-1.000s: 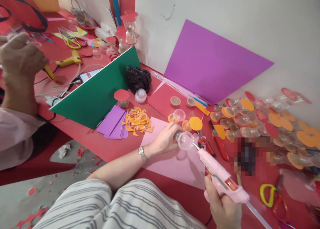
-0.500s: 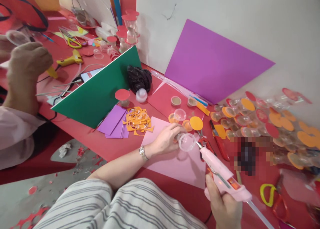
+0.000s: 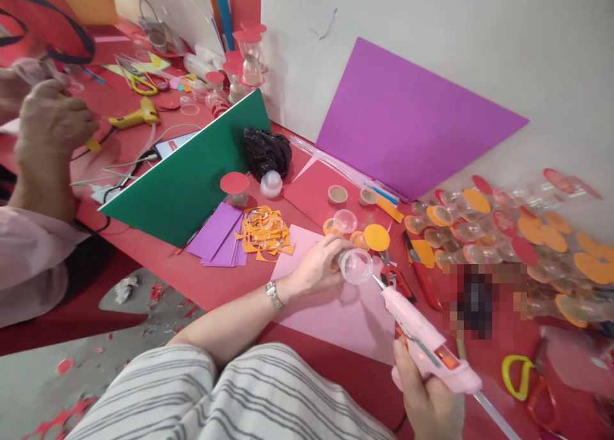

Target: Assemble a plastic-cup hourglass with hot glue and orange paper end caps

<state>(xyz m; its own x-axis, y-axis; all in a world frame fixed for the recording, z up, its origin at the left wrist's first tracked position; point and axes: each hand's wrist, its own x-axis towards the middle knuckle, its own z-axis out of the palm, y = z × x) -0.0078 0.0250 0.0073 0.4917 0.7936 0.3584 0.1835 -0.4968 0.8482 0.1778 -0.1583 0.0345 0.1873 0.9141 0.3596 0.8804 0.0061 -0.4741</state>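
Observation:
My left hand (image 3: 314, 267) is closed on a small clear plastic cup (image 3: 356, 266), its round rim facing right, held over a pink sheet (image 3: 307, 318). My fingertips are partly hidden behind the cup. In my right hand (image 3: 426, 395) is a pink glue gun (image 3: 422, 337), gripped by its handle, with a clear glue stick (image 3: 496, 416) coming out of its back end. The metal nozzle points at the cup's rim, very close to it; whether they touch I cannot tell. Beyond the cup stand an orange disc (image 3: 377, 237) and a clear lid (image 3: 345, 220).
Orange scraps (image 3: 266, 229) and purple cards (image 3: 218, 232) lie left of the pink sheet. A green board (image 3: 192, 178) stands between me and a co-worker's hand (image 3: 55, 117). Joined cups with discs (image 3: 494, 222) crowd the right side, near yellow-and-red scissors (image 3: 517, 377).
The cup in my left hand has shifted slightly left and up, its rim turning a little. The glue gun's nozzle has followed it slightly left. The co-worker's hand has moved slightly.

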